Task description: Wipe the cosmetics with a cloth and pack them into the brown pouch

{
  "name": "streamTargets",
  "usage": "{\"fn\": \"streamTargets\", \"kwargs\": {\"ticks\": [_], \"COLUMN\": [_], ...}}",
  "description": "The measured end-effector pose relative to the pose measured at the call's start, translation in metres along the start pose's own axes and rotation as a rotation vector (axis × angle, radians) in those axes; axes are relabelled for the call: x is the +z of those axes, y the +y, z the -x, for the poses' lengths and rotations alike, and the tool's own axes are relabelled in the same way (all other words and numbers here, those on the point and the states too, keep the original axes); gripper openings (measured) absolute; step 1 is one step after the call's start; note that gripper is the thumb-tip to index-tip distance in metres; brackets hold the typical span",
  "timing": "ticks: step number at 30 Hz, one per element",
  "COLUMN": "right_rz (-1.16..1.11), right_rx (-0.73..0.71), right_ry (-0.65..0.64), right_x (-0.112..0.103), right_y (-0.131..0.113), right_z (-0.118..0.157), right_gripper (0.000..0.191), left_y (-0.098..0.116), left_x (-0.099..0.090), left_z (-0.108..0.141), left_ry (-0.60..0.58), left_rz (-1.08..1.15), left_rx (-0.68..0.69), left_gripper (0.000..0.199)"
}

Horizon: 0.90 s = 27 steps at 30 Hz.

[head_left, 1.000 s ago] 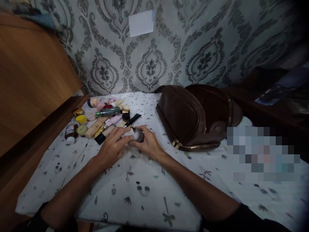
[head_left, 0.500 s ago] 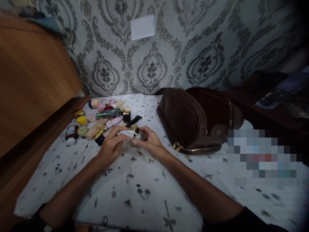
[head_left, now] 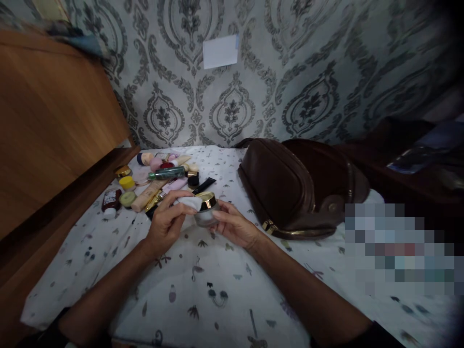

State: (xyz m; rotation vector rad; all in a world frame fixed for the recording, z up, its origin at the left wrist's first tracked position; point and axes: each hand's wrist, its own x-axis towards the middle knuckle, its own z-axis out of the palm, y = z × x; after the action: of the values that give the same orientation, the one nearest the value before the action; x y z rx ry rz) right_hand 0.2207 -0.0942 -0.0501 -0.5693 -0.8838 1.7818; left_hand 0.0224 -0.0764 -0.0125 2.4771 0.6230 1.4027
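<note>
Left hand (head_left: 166,223): one cloth (head_left: 189,203) | right hand (head_left: 237,226): one jar (head_left: 206,216) | one bag (head_left: 277,186)

single view, head cam: looks forward and down from above the near side of the printed bedsheet (head_left: 126,285), facing the damask-patterned wall (head_left: 232,108). close range, left hand (head_left: 167,220) and right hand (head_left: 235,224) near mid-frame.

Dim, soft shadows, blurred, dark right edge

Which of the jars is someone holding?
The frosted jar with the gold-coloured rim, in the right hand; the yellow-lidded jar and the pale green one sit on the cloth.
</note>
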Motion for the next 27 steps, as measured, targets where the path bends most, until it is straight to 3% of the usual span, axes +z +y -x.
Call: {"fn": "streamTargets", "kwargs": {"ticks": [9, 27], "right_rz": [-0.021, 0.094], "right_rx": [0.045, 0.016], "right_ry": [-0.026, -0.032], "right_x": [0.0004, 0.0053], "right_y": [-0.0038, -0.0028], "right_z": [0.0038, 0.006], "right_gripper": [0.042, 0.05], "left_y": [0.0003, -0.0062], "left_x": [0.0014, 0.0082], "left_z": [0.0001, 0.005], "left_ry": [0.052, -0.03], "left_rz": [0.011, 0.034], "left_rx": [-0.032, -0.187], "left_gripper": [0.022, 0.012]}}
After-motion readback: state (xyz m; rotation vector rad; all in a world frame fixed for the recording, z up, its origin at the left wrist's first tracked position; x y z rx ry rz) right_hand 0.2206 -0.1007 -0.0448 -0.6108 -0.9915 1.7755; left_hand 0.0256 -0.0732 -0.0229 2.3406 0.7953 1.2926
